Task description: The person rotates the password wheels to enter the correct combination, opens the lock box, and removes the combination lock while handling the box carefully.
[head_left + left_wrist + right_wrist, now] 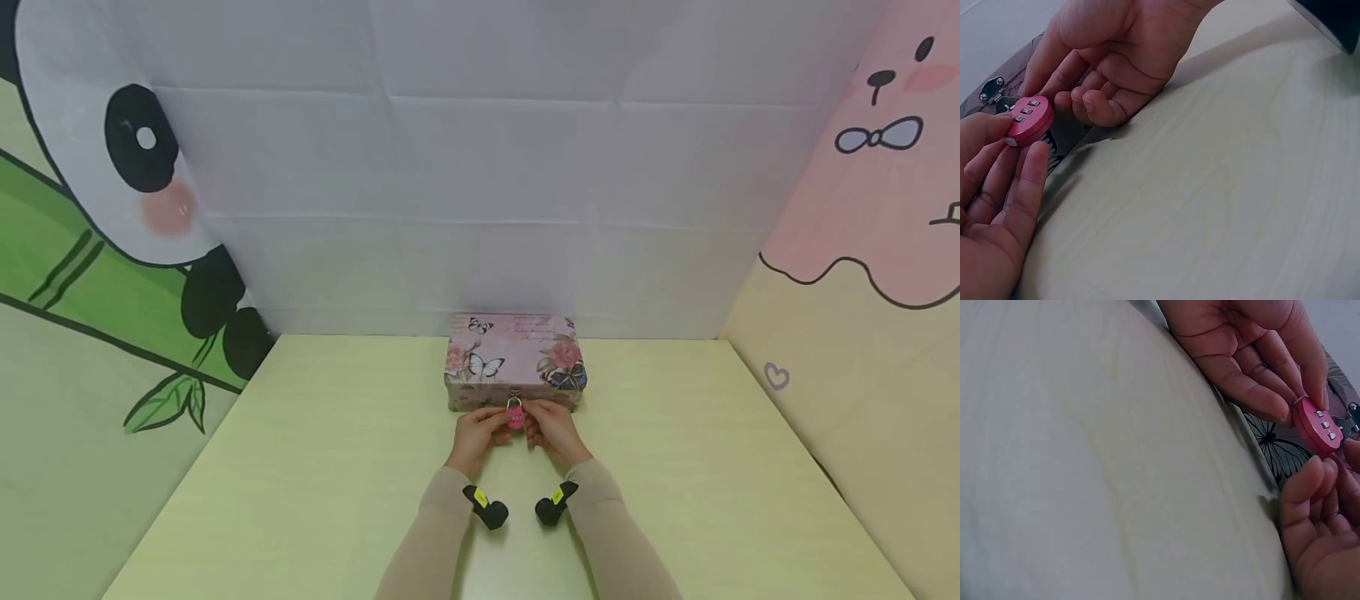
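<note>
A pink combination padlock (516,417) with three number dials hangs by its shackle from the metal clasp (991,91) on the front of a floral, butterfly-patterned box (517,350). My left hand (474,437) pinches the padlock body, thumb on the dial side and fingers behind it. From the other side, my right hand (557,429) holds the padlock's edge near the shackle with thumb and index finger. Its other fingers curl loosely below. The right wrist view shows the padlock (1317,426) between both hands, dials facing up; the right thumb is partly cut off there.
The box stands on a pale wooden table (337,467), against a white cloth backdrop (487,167). Cartoon-printed panels flank the table left and right. Black wrist cameras (489,510) sit on both sleeves above the tabletop.
</note>
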`<action>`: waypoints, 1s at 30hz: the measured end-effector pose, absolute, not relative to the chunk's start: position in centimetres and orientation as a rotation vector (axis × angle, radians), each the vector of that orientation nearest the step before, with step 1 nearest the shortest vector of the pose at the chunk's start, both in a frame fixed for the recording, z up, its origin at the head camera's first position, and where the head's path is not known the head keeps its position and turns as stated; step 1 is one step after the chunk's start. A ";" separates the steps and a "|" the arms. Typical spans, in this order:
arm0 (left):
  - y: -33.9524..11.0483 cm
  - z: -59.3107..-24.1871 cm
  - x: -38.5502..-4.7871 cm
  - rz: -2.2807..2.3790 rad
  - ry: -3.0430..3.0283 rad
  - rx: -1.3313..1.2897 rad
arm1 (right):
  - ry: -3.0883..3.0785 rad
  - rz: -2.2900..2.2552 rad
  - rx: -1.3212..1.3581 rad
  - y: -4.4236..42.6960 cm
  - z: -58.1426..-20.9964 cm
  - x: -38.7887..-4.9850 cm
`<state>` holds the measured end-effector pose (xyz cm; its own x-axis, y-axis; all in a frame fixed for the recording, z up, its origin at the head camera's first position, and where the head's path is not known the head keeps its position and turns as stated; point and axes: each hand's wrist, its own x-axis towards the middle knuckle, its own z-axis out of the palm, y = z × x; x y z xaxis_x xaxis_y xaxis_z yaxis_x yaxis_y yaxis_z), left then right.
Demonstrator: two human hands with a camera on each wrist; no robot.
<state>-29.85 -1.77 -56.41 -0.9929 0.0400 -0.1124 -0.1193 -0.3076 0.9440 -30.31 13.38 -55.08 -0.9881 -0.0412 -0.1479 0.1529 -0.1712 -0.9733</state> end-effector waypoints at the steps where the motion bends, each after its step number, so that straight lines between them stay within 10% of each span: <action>1: -1.8 -56.5 -29.9 2.464 1.785 -0.098 | 1.936 -2.307 0.137 13.3 -55.0 -30.4; 30: -1.9 -56.4 -29.7 2.484 1.794 -0.080 | 1.983 -2.380 0.211 12.6 -55.4 -30.7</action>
<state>-29.70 -1.85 -56.38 -0.9957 0.0316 -0.0868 -0.0923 -0.3127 0.9454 -30.74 12.61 -55.40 -0.9901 0.0586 -0.1273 0.1146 -0.1842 -0.9762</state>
